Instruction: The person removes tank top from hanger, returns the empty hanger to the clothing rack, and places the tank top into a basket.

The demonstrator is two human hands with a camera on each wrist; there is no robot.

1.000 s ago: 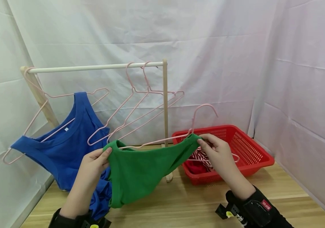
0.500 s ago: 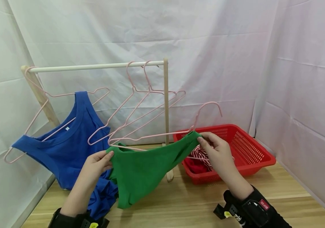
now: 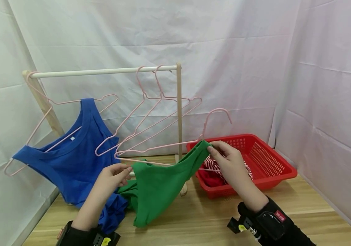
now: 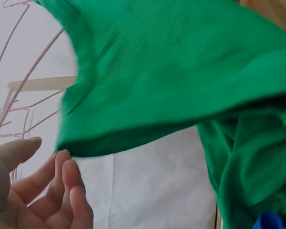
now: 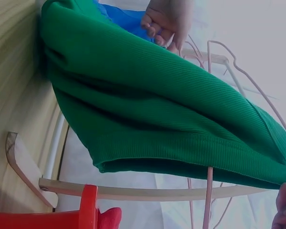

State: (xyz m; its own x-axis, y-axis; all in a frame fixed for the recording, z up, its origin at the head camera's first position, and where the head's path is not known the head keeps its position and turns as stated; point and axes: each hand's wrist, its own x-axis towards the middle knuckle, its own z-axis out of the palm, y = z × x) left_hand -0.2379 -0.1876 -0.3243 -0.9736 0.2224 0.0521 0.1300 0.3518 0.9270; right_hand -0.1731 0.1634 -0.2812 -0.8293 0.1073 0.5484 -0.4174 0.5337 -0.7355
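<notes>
A green ribbed tank top hangs from my right hand, whose thumb and fingers pinch its shoulder strap at the right. A pink wire hanger passes through that strap, its hook up and its left arm lying outside the top. My left hand is at the top's left strap; in the left wrist view its thumb and fingers stand apart, fingertips right at the strap's corner. The top's lower part lies bunched by a blue tank top, which hangs from another pink hanger on the rack.
Two more pink hangers hang bare at the rack's right end. Behind my right hand stands a red plastic basket with a red-and-white striped cloth and a red cloth in it. White sheets surround the wooden table.
My left hand has let go of the green top's left strap, which has slid right and off the hanger's left end. My right hand, strap and hanger have shifted slightly left.
</notes>
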